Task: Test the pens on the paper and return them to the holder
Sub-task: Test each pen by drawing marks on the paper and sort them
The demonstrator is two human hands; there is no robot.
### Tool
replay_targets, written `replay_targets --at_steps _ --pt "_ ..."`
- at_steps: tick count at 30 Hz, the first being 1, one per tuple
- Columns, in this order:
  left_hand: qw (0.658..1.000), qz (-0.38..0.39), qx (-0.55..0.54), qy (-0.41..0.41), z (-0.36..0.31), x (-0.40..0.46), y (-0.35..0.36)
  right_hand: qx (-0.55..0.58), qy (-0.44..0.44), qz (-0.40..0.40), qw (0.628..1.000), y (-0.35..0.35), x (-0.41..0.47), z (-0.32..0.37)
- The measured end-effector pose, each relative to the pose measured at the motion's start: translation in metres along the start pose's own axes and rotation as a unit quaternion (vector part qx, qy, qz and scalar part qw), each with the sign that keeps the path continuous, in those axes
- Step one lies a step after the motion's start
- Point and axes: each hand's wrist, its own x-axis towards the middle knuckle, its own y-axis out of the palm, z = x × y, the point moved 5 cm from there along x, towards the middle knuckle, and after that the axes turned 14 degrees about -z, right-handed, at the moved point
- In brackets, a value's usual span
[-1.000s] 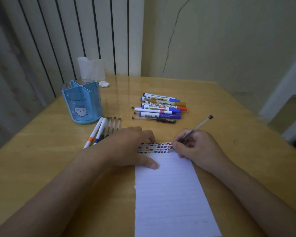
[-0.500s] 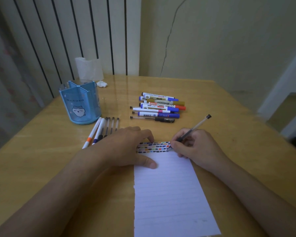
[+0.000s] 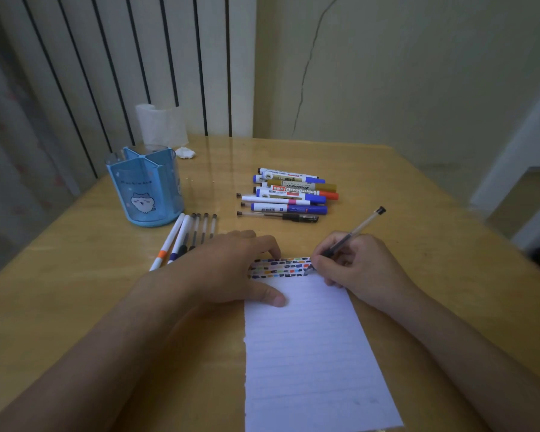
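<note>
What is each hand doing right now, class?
Left hand: open, pressing flat on the lined paper.
Right hand: gripping a clear gel pen, tip on the paper.

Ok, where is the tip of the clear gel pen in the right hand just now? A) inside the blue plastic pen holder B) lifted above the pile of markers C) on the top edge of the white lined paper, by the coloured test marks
C: the right hand grips the clear gel pen with its tip down at the top edge of the white lined paper, beside the coloured test marks.
</note>
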Motion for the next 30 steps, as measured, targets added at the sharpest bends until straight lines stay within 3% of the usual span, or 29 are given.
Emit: replay_targets --at_steps 30 --pt "1.000 0.003 0.004 -0.002 0.0000 -0.0001 0.0000 0.010 0.003 0.005 1.000 0.0009 0.0006 -0.0007"
